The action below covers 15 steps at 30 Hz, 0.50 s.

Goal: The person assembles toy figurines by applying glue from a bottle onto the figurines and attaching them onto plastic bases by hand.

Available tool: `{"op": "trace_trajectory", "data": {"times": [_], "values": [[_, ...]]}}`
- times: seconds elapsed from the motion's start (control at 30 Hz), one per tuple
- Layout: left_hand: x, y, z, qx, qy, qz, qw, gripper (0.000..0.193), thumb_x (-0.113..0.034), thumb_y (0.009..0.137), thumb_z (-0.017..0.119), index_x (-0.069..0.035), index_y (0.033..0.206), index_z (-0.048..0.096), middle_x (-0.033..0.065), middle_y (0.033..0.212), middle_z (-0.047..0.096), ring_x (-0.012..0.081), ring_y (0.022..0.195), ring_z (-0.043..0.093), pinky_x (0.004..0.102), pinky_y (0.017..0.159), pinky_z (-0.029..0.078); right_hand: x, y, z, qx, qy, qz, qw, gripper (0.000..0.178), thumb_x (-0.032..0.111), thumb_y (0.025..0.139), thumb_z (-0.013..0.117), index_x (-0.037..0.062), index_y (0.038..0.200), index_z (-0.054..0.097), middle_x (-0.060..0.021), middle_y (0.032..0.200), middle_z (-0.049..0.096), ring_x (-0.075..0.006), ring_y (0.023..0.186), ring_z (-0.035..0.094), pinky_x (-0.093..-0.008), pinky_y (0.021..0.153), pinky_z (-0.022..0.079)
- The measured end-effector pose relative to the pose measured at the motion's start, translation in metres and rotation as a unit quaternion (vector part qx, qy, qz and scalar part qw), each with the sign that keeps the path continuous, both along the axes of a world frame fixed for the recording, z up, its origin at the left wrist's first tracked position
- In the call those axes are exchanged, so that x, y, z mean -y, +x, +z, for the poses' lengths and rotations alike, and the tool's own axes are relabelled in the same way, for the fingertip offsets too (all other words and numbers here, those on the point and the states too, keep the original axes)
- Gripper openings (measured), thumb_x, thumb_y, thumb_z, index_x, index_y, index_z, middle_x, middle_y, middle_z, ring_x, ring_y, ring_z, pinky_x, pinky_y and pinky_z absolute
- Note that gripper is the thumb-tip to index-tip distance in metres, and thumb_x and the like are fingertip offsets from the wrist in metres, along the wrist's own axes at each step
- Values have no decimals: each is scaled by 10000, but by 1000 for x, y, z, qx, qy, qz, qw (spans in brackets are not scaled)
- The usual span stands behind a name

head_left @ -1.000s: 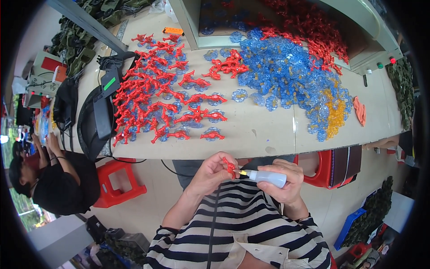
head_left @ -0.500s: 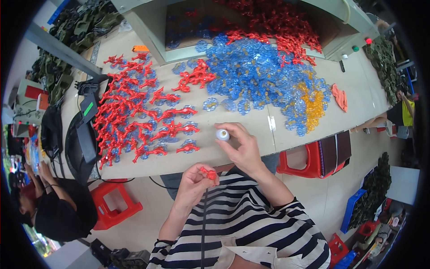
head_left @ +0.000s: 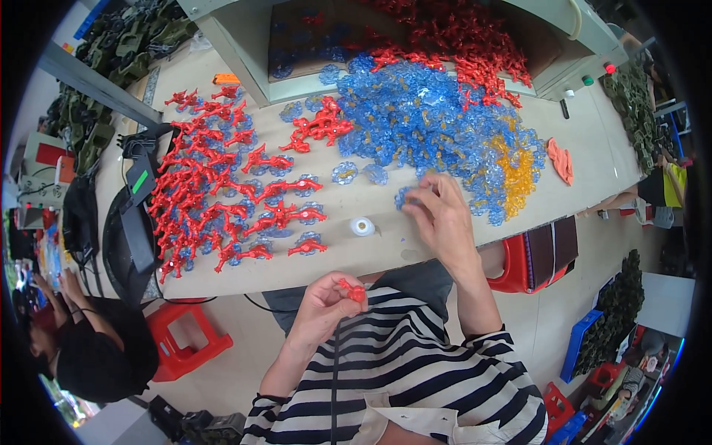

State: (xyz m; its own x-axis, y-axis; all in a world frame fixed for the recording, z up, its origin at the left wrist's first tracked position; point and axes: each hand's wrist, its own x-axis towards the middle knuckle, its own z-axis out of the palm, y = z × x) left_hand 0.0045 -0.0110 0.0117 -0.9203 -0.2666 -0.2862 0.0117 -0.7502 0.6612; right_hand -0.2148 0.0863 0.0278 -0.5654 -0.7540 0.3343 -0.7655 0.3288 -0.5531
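Note:
My left hand [head_left: 326,304] is closed on a small red plastic figure [head_left: 356,292], held just in front of the table's near edge. Over the tabletop, my right hand [head_left: 445,215] pinches a clear blue plastic disc [head_left: 402,198] between thumb and fingers. To its left a small white bottle [head_left: 362,226] stands upright, its round top facing up. A big heap of blue discs [head_left: 408,111] lies beyond my right hand, with yellow pieces [head_left: 517,167] at its right end. Rows of red figures set on blue discs [head_left: 215,185] cover the table's left side.
A machine housing [head_left: 230,55] rises at the back, with a red heap [head_left: 482,52] inside its opening. An orange cloth-like piece [head_left: 561,161] lies at the right. Black devices [head_left: 137,215] with cables border the left. Red stools [head_left: 185,337] stand below, and a co-worker [head_left: 96,341] sits at the left.
My right hand has let go of the white bottle, leaving it standing on the table, and has moved right to take a blue disc. My left hand still holds the red figure.

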Motion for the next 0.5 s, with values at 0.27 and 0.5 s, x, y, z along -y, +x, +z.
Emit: {"op": "trace_trajectory", "data": {"times": [0.27, 0.5], "values": [[-4, -7, 6, 21, 1, -9, 1000, 199, 15, 814, 593, -19, 1001, 535, 57, 840, 598, 110, 749, 570, 199, 641, 440, -5, 5, 7, 70, 34, 9, 997, 276, 38, 729, 668, 17, 989, 579, -126, 937, 559, -256, 741, 580, -322, 647, 464], [-11, -23, 2, -24, 13, -2, 1000, 229, -28, 844, 573, -28, 1063, 504, 56, 892, 582, 123, 811, 567, 227, 662, 449, -29, 44, 33, 313, 53, 20, 948, 361, 20, 715, 685, 31, 1059, 575, -110, 827, 623, -194, 659, 590, -305, 592, 477]]}}
